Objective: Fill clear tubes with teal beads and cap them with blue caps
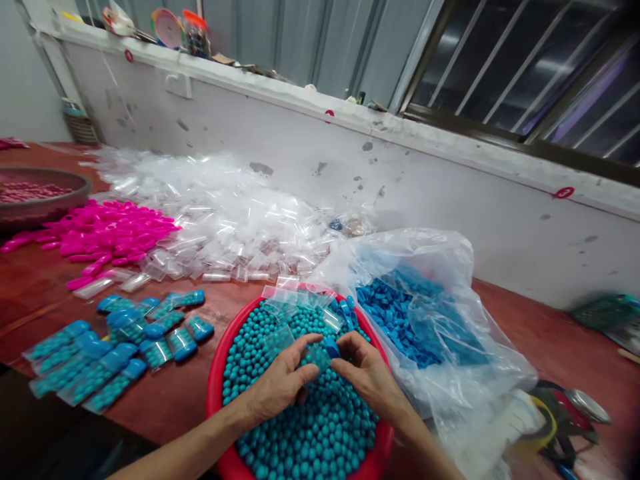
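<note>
My left hand (287,380) is over the red basin (217,373) of teal beads (310,440), its fingers closed round a clear case (316,358) with beads in it. Right beside it, my right hand (363,373) pinches a blue cap (331,347) at the case's end. Whether cap and case touch is too small to tell. Several clear cases (295,300) and blue caps (346,312) lie on the beads at the basin's far side. On the left, filled cases with blue caps (115,363) rest on the red table (200,400).
A clear plastic bag (445,257) of blue caps (395,313) stands right of the basin. Behind lie a heap of clear cases (225,213) and pink pieces (115,233). A bowl of pink beads (75,193) sits far left, a strapped object (565,413) at the right.
</note>
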A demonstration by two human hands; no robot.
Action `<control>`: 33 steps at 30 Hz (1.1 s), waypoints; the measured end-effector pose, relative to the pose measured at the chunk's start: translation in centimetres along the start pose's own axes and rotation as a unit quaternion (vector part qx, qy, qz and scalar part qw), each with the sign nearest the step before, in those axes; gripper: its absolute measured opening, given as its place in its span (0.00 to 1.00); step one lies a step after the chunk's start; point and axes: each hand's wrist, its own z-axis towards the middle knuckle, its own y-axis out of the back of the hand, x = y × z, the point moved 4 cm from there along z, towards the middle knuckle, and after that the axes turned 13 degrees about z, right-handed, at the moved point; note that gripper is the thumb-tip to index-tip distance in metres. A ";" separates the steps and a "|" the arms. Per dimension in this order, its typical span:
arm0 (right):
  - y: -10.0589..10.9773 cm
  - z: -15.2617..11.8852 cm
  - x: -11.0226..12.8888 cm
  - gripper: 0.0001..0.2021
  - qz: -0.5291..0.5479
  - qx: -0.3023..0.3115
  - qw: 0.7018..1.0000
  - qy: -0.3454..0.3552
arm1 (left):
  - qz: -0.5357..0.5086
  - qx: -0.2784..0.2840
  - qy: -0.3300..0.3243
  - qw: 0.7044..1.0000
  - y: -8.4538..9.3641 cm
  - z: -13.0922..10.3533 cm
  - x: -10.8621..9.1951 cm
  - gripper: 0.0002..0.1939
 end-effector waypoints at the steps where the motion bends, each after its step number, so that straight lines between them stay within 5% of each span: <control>1: 0.1 -0.1 0.2 0.04 -0.034 -0.010 0.999 0.014 | -0.003 0.001 -0.001 1.000 0.0 0.0 0.0 0.27; 7: -0.2 -0.7 0.6 0.14 -0.209 0.033 0.968 0.138 | -0.017 -0.002 -0.002 1.000 0.0 0.1 0.0 0.27; 16: -0.1 0.0 -0.6 0.08 -0.033 -0.009 0.999 0.041 | -0.020 -0.003 0.011 1.000 0.1 0.0 0.0 0.28; 27: -2.6 -0.7 -0.1 0.13 -0.052 -0.027 0.986 0.154 | -0.100 -0.086 0.038 0.991 0.2 0.1 0.5 0.22; 31: -1.6 -0.1 0.2 0.13 0.025 0.052 0.995 0.079 | -0.066 -0.050 0.040 0.996 0.8 -0.1 0.3 0.21; 33: -0.4 0.5 0.1 0.11 0.105 0.040 0.994 0.014 | -0.052 -0.020 0.030 0.998 0.8 -0.2 0.0 0.21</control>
